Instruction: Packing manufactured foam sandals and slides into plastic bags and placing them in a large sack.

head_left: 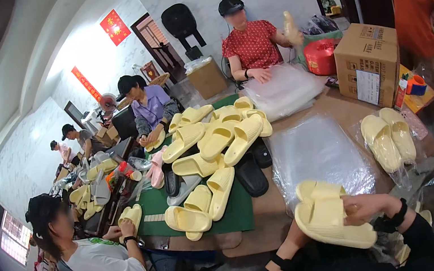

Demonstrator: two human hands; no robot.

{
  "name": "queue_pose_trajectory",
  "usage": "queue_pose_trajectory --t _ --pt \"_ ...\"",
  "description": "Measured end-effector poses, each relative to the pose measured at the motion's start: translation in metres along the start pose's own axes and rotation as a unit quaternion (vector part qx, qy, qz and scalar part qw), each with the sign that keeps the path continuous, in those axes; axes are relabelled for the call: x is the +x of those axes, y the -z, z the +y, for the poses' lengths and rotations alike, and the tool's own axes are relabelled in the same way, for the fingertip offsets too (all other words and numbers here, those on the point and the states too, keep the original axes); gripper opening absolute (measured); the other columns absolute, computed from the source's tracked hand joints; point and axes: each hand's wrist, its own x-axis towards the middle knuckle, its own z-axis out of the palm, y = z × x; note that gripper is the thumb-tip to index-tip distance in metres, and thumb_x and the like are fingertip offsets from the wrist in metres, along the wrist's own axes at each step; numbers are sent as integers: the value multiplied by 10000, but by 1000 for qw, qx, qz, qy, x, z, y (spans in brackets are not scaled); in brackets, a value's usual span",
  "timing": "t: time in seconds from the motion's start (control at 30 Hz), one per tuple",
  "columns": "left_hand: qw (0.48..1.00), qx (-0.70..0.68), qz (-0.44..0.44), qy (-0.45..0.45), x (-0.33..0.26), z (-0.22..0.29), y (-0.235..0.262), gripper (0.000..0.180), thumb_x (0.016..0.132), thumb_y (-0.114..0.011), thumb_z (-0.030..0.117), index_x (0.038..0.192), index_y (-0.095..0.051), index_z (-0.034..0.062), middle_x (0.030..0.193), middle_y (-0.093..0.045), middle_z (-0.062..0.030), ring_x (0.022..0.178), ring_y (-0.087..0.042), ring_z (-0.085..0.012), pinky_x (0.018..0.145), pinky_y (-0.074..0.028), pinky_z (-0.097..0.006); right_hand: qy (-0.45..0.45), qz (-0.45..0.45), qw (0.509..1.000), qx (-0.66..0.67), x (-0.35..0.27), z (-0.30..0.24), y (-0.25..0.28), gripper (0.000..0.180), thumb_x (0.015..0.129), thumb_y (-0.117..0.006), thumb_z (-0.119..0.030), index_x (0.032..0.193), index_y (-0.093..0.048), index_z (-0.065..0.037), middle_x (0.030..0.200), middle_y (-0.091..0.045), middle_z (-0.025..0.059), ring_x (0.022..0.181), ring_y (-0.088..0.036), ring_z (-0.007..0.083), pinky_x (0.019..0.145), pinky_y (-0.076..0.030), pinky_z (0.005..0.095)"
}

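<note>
A pair of pale yellow slippers [323, 221], one overlapping the other, is held up at the near edge of the table. My right hand [362, 207] grips the pair from the right, its fingers against the slippers' side. From below left my left hand [297, 235] reaches up to the same pair; its fingers are hidden behind the slippers. Just beyond lies a flat stack of clear plastic bags [318, 156]. To the right, another yellow pair [387, 137] sits in clear plastic.
Left of the bags, a heap of yellow slippers [217, 138] with black and grey ones covers a green mat [237, 223]. A carton [369, 64], a red roll [321, 57] and a tape dispenser [416, 85] stand far right. Several people work around the table; one person stands at right.
</note>
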Motion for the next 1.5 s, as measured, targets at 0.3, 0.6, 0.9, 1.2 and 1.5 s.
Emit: queue_pose_trajectory --t 0.3,0.6,0.9,1.2,1.5 --pt "832 529 -45 -158 7 -5 21 662 740 -662 290 1309 -426 47 966 -635 -123 799 -610 -306 706 -491 -365 -38 -218 969 107 -35 10 24 470 855 -623 -100 1290 -470 -12 1362 -430 79 1206 -367 135 1016 -293 276" --pt "898 420 105 -75 12 11 12 339 806 -639 118 1134 -589 45 1017 -633 -178 926 -614 -318 798 -476 -346 -72 -160 980 96 -34 -7 11 312 903 -563 -164 1175 -537 -12 1160 -525 78 985 -473 118 845 -413 270" --pt "910 320 226 -135 12 35 -15 261 900 -536 92 1146 -605 37 1084 -647 -129 962 -636 -186 819 -494 -284 -142 88 965 -200 -37 23 6 299 787 -607 -261 980 -640 -36 910 -575 149 887 -563 321 826 -425 372" --pt "946 267 144 -116 12 25 -19 268 897 -533 76 1148 -623 94 1207 -585 -119 1107 -563 -234 928 -439 -326 -149 146 931 -300 -32 46 5 287 741 -642 -278 818 -640 -2 848 -553 122 893 -537 297 935 -319 457" --pt "843 485 61 -225 3 44 -27 308 853 -588 156 1135 -649 263 1412 -401 -26 1377 -200 -320 1068 -9 -597 -66 230 885 -399 -5 53 -18 326 729 -653 -232 929 -604 21 1063 -505 223 1084 -438 394 963 -264 529"
